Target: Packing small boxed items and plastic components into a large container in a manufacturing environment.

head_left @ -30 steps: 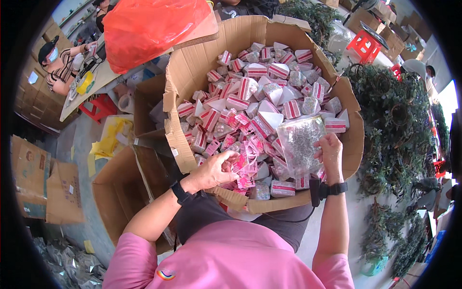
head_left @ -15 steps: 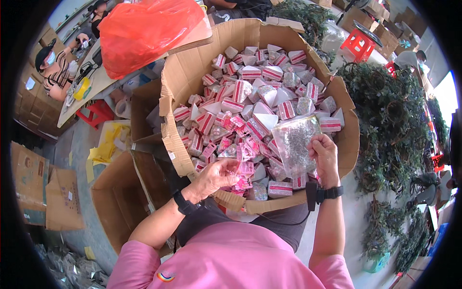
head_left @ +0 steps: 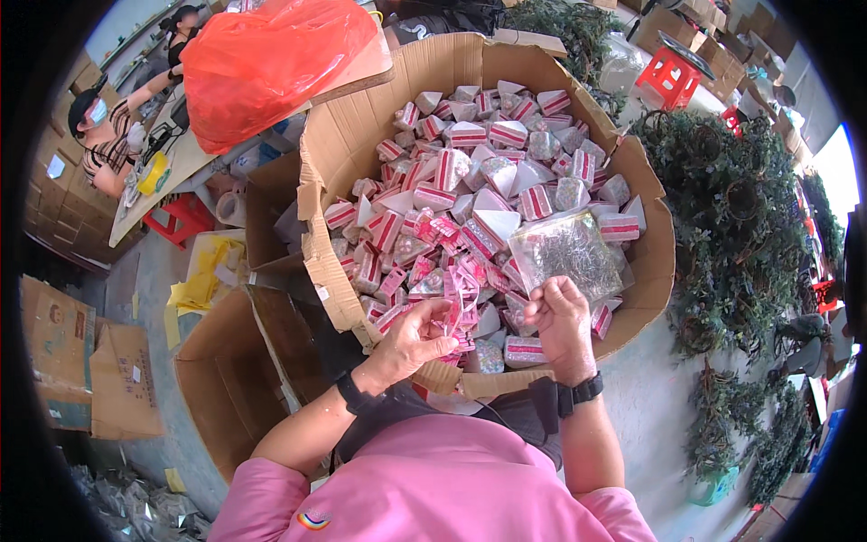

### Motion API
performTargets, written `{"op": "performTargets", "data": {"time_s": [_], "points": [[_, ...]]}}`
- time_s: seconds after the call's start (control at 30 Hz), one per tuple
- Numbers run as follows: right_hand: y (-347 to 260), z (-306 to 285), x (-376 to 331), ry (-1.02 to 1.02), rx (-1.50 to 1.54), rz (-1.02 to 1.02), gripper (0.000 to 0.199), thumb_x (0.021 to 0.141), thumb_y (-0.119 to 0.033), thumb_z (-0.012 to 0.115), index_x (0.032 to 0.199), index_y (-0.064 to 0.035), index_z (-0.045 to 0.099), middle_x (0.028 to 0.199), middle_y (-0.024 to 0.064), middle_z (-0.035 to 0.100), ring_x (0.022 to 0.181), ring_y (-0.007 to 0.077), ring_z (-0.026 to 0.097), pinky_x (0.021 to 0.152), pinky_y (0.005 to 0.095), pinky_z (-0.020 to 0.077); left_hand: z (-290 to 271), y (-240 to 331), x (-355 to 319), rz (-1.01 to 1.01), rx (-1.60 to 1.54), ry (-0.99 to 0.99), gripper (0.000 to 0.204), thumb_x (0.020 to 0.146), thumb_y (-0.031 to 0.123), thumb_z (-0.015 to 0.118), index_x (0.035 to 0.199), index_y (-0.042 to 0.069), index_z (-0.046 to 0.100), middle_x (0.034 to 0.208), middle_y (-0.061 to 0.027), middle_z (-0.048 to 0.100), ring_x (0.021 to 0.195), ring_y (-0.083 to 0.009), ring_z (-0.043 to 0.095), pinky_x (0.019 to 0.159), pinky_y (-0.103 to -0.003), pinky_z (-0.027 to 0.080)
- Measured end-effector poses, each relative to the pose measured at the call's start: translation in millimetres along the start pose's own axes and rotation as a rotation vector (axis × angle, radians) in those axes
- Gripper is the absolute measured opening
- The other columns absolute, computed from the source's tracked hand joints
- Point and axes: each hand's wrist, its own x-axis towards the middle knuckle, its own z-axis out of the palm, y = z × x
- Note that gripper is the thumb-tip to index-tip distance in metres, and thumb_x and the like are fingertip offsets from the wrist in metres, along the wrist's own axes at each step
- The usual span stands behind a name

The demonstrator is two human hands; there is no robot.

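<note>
My left hand (head_left: 411,341) is closed on a thin pink printed tag (head_left: 451,316), held between thumb and fingers above the near side of the pile. To its right, my right hand (head_left: 562,323) has its fingertips pinched together. Whatever is in that pinch is too small to make out. Just beyond those fingertips, a clear plastic bag (head_left: 569,257) of fine silvery bits lies on the pile. Under both hands a large cardboard box (head_left: 652,239) holds many wedge-shaped pieces (head_left: 492,221), white and glittery with pink stripes. Loose pink tags (head_left: 433,230) are scattered among them.
A red plastic bag (head_left: 271,72) rests on the table at the upper left, where two people sit. An open carton (head_left: 226,370) stands left of my knees. Dark green foliage (head_left: 713,208) is heaped at the right, near a red stool (head_left: 668,79).
My right hand has moved left and toward me, off the clear bag's right edge. The bag now lies flatter on the pile. My left hand keeps the pink tag almost in place.
</note>
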Motion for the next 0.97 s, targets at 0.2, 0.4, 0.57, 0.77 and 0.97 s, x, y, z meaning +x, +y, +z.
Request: {"op": "performTargets", "data": {"time_s": [0.2,0.4,0.57,0.77,0.97], "points": [[15,25,-16,0.013,-0.094,0.103,0.014,0.09,-0.019,0.049,0.087,-0.0055,0.048,0.072,0.0086,0.059,0.061,0.0188,0.061,0.053,0.0275,0.0495,10,3,-6,0.142,0.286,0.1,0.051,0.078,0.013,0.066,0.12,0.001,0.042,0.099,-0.0037,0.051,0.077,-0.007,0.051,0.069,-0.023,0.045],[38,33,-17,-0.152,0.194,0.124,0.01,0.086,-0.016,0.055,0.085,-0.007,0.052,0.091,0.0046,0.059,0.086,0.0158,0.054,0.082,0.0335,0.0437,20,11,-9,0.281,0.692,0.198,0.053,0.072,0.012,0.069,0.117,0.0,0.044,0.1,-0.0102,0.053,0.089,-0.0166,0.054,0.073,-0.028,0.045],[36,47,-13,-0.194,0.384,0.076,0.007,0.086,-0.013,0.054,0.087,-0.006,0.054,0.098,0.006,0.059,0.093,0.0186,0.053,0.091,0.0354,0.0383,23,11,-14,0.311,0.92,0.185,0.056,0.071,0.014,0.069,0.119,0.001,0.042,0.108,-0.0173,0.051,0.093,-0.0319,0.054,0.08,-0.036,0.044],[30,54,-16,-0.208,0.343,0.118,0.006,0.087,-0.012,0.052,0.087,-0.0058,0.054,0.098,0.0086,0.06,0.094,0.02,0.054,0.089,0.0346,0.0385,17,26,-16,0.549,1.089,0.244,0.044,0.074,0.017,0.066,0.111,0.001,0.049,0.1,-0.0159,0.054,0.092,-0.0323,0.053,0.08,-0.038,0.043],[31,61,-24,-0.29,0.214,0.148,0.011,0.086,-0.018,0.056,0.086,-0.0069,0.053,0.094,0.0078,0.06,0.09,0.021,0.057,0.081,0.0321,0.043,21,51,-5,0.458,1.023,0.144,0.033,0.078,0.017,0.063,0.106,0.004,0.052,0.1,-0.0151,0.054,0.094,-0.0246,0.055,0.081,-0.035,0.043]]}}
